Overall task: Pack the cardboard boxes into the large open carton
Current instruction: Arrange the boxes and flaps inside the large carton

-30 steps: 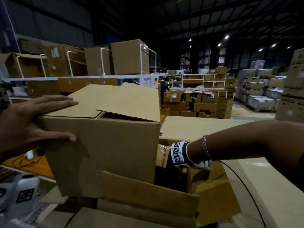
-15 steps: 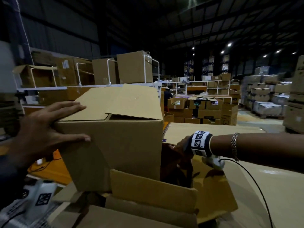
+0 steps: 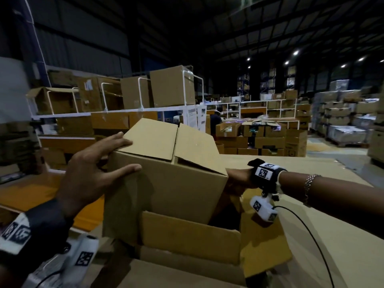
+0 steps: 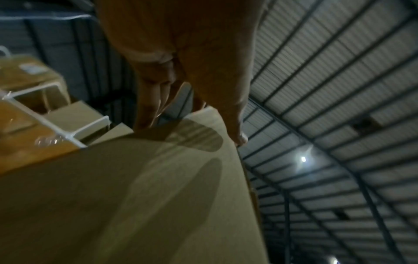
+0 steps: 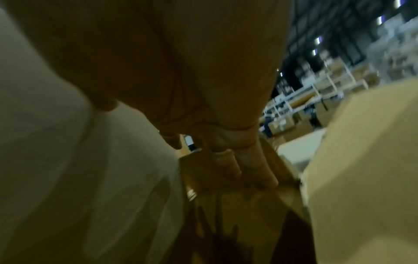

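In the head view, a cardboard box [image 3: 166, 183] is tilted and its lower part already stands inside the large open carton [image 3: 191, 238], behind the carton's near flap. The left hand [image 3: 91, 175] lies flat on the box's upper left corner, fingers straight and spread, the thumb on the front face. The right hand [image 3: 239, 177] is on the far right side of the box, mostly hidden behind it. The top flaps of the box are not fully closed; the right flap stands a little up. Behind the box there is a white shelf [image 3: 116, 110] with more boxes.

In the left wrist view, the fingers [image 4: 235, 114] reach straight along the box edge and press on it; nothing is curled around it.

In the right wrist view, which is blurred, the right hand's fingers [image 5: 248, 166] bend against brown cardboard beside the box. If they really grip it, I cannot tell.

I judge the step is lowering this box into the carton. The next move calls for making the box level and pushing it down past the carton's flaps.
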Demonstrator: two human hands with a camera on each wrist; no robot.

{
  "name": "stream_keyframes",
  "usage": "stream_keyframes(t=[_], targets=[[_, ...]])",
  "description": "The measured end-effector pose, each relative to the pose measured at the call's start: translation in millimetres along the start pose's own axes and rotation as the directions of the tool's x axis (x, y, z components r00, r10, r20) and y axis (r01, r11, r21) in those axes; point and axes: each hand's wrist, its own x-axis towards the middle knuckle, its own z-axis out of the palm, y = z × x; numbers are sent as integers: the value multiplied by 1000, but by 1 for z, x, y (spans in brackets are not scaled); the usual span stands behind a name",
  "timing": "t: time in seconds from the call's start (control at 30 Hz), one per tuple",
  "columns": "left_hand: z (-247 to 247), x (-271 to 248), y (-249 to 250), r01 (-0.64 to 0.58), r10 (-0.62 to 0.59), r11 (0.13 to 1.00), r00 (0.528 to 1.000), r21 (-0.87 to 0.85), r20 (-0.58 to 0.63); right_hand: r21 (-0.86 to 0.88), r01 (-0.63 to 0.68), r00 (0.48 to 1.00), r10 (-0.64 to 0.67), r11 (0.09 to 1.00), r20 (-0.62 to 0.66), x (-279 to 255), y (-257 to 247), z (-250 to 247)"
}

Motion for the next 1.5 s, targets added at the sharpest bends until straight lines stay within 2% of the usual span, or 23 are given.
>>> stream_keyframes(t=[0.07, 0.17, 0.23, 0.33, 0.4, 0.47, 0.6, 0.73, 0.83, 0.93, 1.03, 1.13, 1.2, 1.33, 1.5], targets=[[5, 6, -4, 126, -123, 990, 992, -59, 40, 122, 42, 999, -44, 992, 13, -9, 1, 5], [14, 14, -3, 322, -272, 922, 934, -216, 232, 385, 133, 991, -117, 913, -66, -5, 16, 4], [23, 17, -1, 351, -260, 885, 918, -305, 299, 546, 170, 982, -92, 820, -167, -2, 26, 0], [39, 19, 10, 268, -182, 920, 938, -286, 294, 680, 201, 978, -99, 705, -186, -12, 29, -12], [45, 20, 13, 233, -153, 932, 947, -279, 281, 670, 189, 982, -132, 718, -136, -23, 28, -16], [47, 21, 11, 254, -168, 915, 946, -312, 277, 656, 179, 984, -139, 733, -113, -27, 31, -20], [49, 18, -5, 308, -198, 887, 927, -345, 319, 696, 96, 988, -154, 711, 21, -35, 41, -17], [52, 13, -22, 319, -174, 825, 928, -466, 329, 691, 94, 994, -111, 716, -20, -54, 38, -7], [55, 13, -26, 289, -146, 811, 942, -508, 303, 688, 73, 997, -73, 722, -29, -69, 30, -4], [60, 13, -31, 253, -116, 805, 954, -537, 276, 639, 70, 994, 1, 766, -110, -82, 19, -1], [70, 15, -36, 254, -108, 814, 949, -522, 295, 510, 41, 979, 67, 859, -192, -84, 10, 1], [82, 22, -45, 260, -116, 861, 937, -438, 329, 407, 19, 970, 83, 913, -230, -84, -8, 7], [88, 29, -54, 243, -105, 891, 932, -384, 346, 338, 16, 964, 75, 941, -255, -83, -19, 7], [98, 40, -63, 228, -71, 887, 927, -402, 369, 265, -1, 963, 72, 964, -260, -84, -33, 4], [104, 42, -69, 211, -34, 877, 923, -432, 382, 164, -47, 896, 114, 985, -429, -82, -55, -3]])
